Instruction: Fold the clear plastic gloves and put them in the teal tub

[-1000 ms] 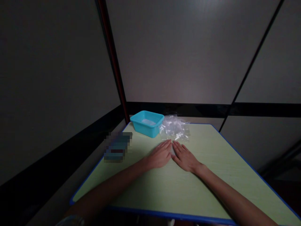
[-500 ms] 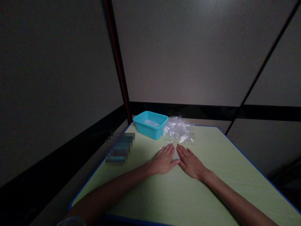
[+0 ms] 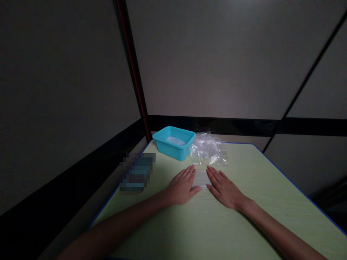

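Observation:
A clear plastic bag or film (image 3: 201, 179) lies flat on the table, showing between my two hands. My left hand (image 3: 184, 185) rests palm down over its left part, fingers stretched out and thumb pointing right. Over its right part my right hand (image 3: 223, 187) also lies flat, fingers extended. How far the plastic reaches beneath each palm is hidden. Just beyond my fingertips sits a loose heap of clear plastic bags (image 3: 208, 148).
A turquoise plastic basket (image 3: 173, 150) stands at the back left, touching the heap, with something whitish inside. A blurred-out dark item (image 3: 138, 175) lies at the left edge. The pale green table (image 3: 271, 195) has a blue rim; walls stand behind and left.
My hands have slid apart, left hand leftward and right hand rightward, so more of the flat plastic shows between them. The view has shifted slightly.

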The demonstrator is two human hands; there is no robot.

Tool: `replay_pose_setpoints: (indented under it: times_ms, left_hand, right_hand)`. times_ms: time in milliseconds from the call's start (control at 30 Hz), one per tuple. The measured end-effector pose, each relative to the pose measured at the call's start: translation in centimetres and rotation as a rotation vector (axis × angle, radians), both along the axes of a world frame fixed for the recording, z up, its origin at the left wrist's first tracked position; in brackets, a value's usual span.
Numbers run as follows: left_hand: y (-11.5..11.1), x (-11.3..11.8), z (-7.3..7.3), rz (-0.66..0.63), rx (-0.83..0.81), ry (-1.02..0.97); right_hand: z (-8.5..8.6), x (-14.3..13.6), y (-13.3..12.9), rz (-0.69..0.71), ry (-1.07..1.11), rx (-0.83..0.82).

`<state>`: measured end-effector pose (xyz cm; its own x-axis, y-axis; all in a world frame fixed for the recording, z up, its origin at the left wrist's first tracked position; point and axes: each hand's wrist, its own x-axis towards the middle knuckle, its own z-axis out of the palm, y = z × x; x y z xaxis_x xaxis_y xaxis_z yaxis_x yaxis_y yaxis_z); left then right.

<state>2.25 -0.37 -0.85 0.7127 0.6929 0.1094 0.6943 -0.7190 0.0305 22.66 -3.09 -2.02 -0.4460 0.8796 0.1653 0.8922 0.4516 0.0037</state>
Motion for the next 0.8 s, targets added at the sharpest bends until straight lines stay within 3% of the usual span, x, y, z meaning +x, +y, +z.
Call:
replay_pose_setpoints:
  times_ms: [400,800]
  left_hand:
    - [-0.05,-0.09,-0.28,-0.010,-0.013,-0.115]
    - [0.10,-0.05,-0.14,-0.033,-0.020,-0.105]
  right_hand:
    - [-0.47,0.23,-0.05,0.006,0.040,0.024]
    - [-0.10,0.00,-0.05,0.002,0.026,0.008]
